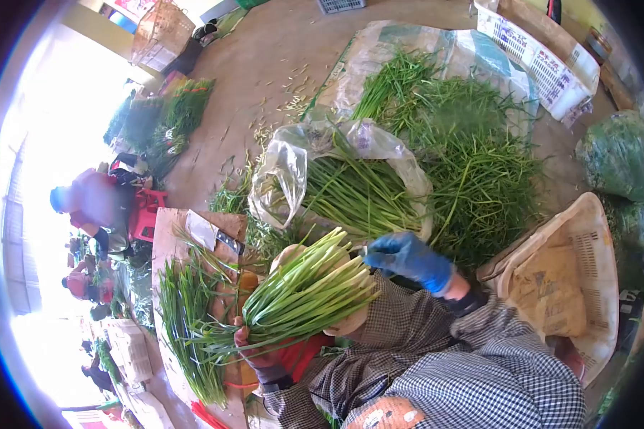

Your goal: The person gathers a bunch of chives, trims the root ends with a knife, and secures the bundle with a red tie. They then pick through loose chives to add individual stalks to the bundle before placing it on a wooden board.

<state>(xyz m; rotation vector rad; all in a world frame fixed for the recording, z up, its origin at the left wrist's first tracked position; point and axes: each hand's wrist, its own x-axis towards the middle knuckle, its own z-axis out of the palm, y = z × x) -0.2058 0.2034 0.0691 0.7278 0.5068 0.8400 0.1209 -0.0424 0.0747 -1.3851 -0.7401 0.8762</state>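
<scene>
My left hand (254, 349) is closed around the leafy part of a bunch of garlic chives (304, 297), whose pale cut ends point to the upper right. Beside those ends is my right hand (408, 261) in a blue glove. Its fingers are pinched together, with a small pale thing at the tips that is too small to name. Under and left of the bunch is a wooden board (168, 232), with more chives (189, 329) laid along it. A knife (215, 234) with a dark handle lies at the board's far end.
An open plastic bag (283, 179) of chives sits ahead, beside a loose heap of greens (479, 168) on plastic sheeting (393, 36). A white crate (597, 286) stands at my right, another crate (537, 61) beyond. People (96, 200) work at left near a red stool (149, 213).
</scene>
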